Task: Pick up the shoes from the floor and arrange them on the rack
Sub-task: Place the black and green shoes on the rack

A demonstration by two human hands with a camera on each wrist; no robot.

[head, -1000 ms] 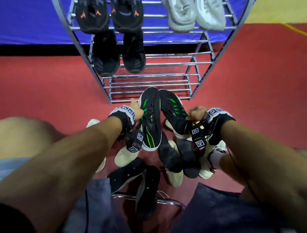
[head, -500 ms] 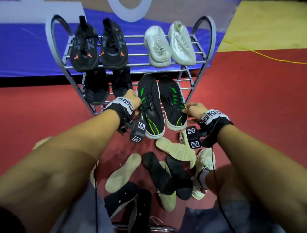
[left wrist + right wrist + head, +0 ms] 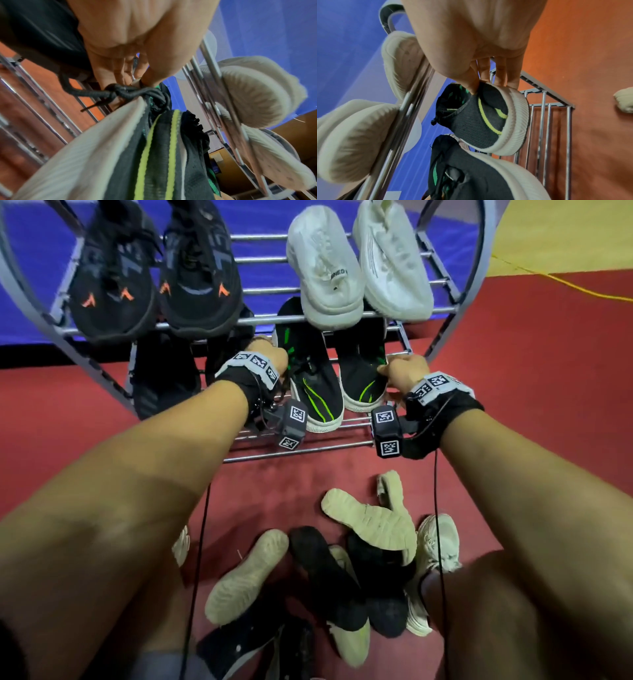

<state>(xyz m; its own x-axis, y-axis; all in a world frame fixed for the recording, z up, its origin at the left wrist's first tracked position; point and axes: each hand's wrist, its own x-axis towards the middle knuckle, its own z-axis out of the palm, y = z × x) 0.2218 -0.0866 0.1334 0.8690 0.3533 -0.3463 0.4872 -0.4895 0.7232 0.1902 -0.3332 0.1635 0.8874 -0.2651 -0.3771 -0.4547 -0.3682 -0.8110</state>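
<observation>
I hold a pair of black shoes with green stripes and white soles over the right half of the rack's middle shelf. My left hand grips the left shoe at its side by the laces; in the left wrist view the fingers curl in next to the lace knot on that shoe. My right hand grips the right shoe at the heel. In the right wrist view the thumb sits inside the collar of the shoe and the other fingers lie outside on the sole.
The top shelf holds black shoes with orange marks and a white pair. Another black pair fills the middle shelf's left half. On the red floor lie several shoes: beige soles, black ones, a white sneaker.
Both hands have carried the green-striped pair up and forward from above the floor pile to the rack's middle shelf. The view has moved closer to the rack.
</observation>
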